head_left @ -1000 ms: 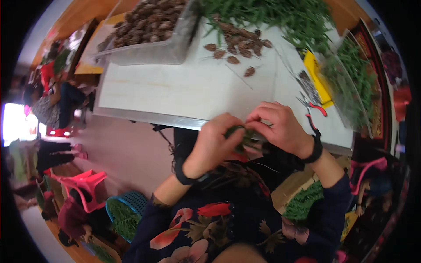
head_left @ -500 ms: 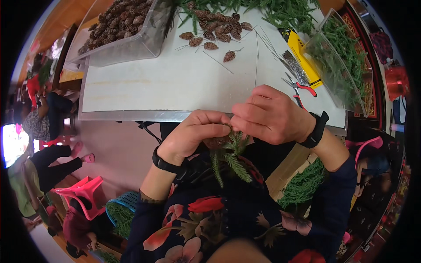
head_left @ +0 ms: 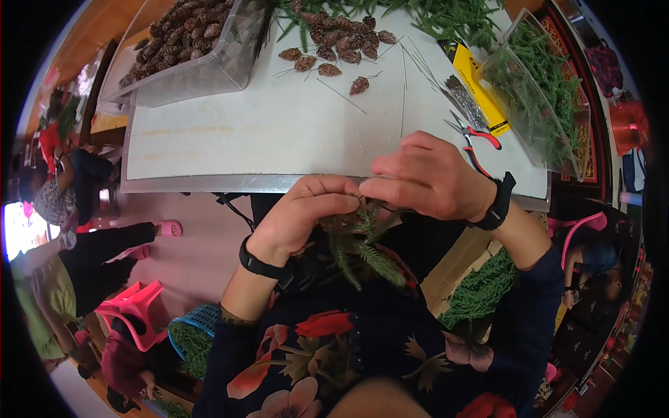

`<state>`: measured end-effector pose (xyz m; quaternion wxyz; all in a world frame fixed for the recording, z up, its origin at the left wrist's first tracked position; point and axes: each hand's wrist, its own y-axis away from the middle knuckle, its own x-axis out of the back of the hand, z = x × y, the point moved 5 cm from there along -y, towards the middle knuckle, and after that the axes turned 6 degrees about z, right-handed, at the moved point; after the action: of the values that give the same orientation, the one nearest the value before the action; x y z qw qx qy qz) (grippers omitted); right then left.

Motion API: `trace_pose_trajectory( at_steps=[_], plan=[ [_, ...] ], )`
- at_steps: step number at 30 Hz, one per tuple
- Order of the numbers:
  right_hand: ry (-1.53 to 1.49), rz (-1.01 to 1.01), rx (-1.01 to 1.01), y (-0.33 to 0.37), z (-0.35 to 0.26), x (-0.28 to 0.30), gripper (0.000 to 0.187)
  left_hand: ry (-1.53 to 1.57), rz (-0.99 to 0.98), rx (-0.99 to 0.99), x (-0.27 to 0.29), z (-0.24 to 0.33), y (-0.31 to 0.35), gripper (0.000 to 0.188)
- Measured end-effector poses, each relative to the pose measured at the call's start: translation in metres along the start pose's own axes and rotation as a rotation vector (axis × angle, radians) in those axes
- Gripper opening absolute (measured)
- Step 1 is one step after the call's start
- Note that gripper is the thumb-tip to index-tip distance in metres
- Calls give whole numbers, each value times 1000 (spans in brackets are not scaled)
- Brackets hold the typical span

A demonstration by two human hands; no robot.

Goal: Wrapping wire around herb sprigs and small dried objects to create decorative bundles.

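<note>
Just off the table's front edge, my left hand (head_left: 310,212) is closed round a green artificial pine sprig (head_left: 375,256) and a brown pine cone (head_left: 339,221), mostly covered by the fingers. The sprig's needles hang down toward my lap. My right hand (head_left: 435,177) meets the left fingertips at the sprig's top, its fingers pinched together. What lies between the right fingertips is too small to make out. Red-and-black pliers (head_left: 475,139) lie on the white table (head_left: 230,143) beyond my right wrist.
Loose pine cones (head_left: 341,38) and thin wires (head_left: 428,66) lie at the back of the table. A clear bin (head_left: 237,70) of cones stands back left, a clear bin (head_left: 564,129) of greenery at right. A yellow packet (head_left: 481,87) lies near the pliers. People stand at far left.
The right fingers have shifted slightly while staying at the sprig's top. My left hand keeps its hold. At far left, a person's leg with a pink shoe has stepped further into view.
</note>
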<state>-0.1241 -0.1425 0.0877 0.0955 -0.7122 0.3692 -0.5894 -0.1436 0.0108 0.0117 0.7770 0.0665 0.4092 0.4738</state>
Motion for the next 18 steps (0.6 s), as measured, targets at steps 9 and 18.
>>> trace_pose_trajectory(
  at_steps=[9, 18],
  plan=[
    [205, -76, 186, 2, -17, 1, 19, -97, -84, 124, -1, -3, 5, 8],
    [-315, -148, -781, 32, 19, -2, 35, -882, 205, -540, -12, 18, 10, 8]
  ],
)
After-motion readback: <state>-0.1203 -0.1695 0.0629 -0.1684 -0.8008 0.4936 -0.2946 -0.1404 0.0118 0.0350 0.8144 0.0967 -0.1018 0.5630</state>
